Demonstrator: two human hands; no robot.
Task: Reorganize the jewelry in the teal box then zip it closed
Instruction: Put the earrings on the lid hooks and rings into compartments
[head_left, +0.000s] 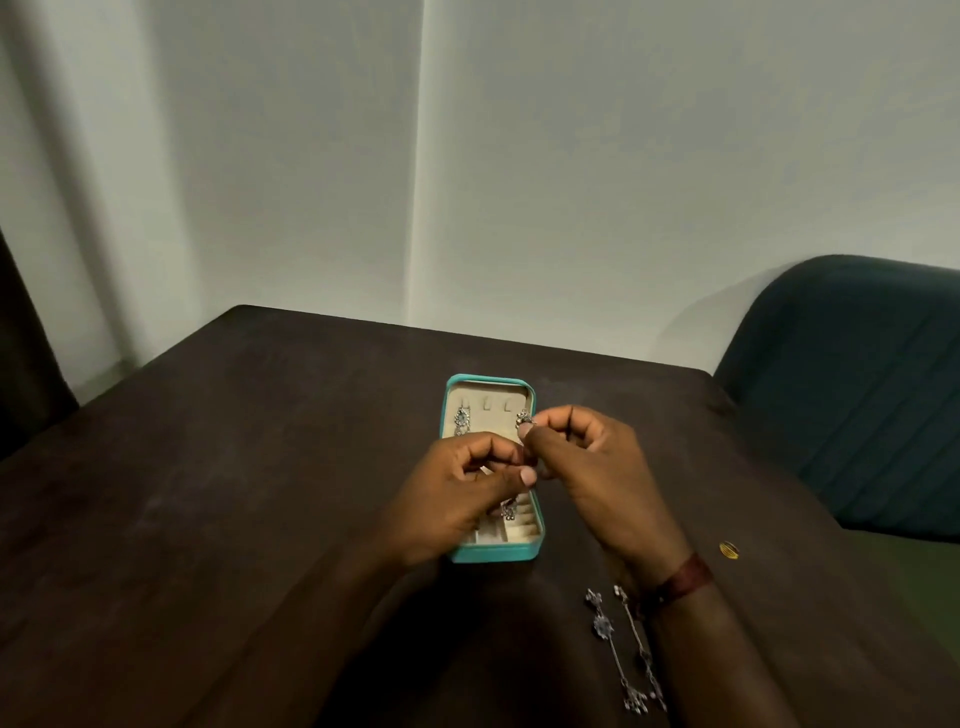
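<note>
Pale walls stand behind a dark table (260, 467), with a green chair (857, 389) at its right edge. The teal box (493, 556) lies open at the middle of the table, its cream-lined lid toward the far edge and its tray of small compartments toward the near edge. The right hand (592, 457) is over the lid, its fingers (553, 417) curled in and pinching a silver earring (524, 417) at the right side of the lid's panel; another earring (462, 419) sits at the left side. The left hand (457, 488) is over the tray, fingers curled and thumb pressed to forefinger, but I cannot tell whether anything is between them. A further silver piece (508, 512) lies in the tray just below that thumb. Two long silver pieces (605, 631) lie near the near edge by the right wrist, and a small gold piece (729, 550) lies toward the right edge. The step in hand looks like mounting the second earring in the lid. The next move likely calls for a fine, steady push to seat it, then fetching the loose pieces; zipping seems some way off.
</note>
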